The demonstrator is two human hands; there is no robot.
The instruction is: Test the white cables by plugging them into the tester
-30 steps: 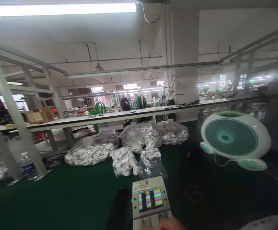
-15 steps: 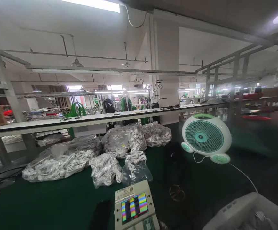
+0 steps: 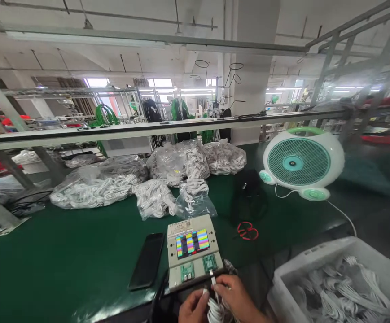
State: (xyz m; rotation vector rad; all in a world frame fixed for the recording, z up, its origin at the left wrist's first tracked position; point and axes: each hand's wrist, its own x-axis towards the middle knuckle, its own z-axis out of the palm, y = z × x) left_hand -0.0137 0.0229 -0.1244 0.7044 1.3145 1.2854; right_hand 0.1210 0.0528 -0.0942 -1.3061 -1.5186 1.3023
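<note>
we've got our left hand and right hand pinched shut on a bundle of white cables at the table's near edge; one plug touches the beige tester, its screen striped in colours; black phone just beside it

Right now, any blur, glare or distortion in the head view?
Head view: wide-angle bend curves the overhead rail; tester screen and fan read sharp; right edge smears; window glare behind; both hands cut by the bottom edge.
</note>
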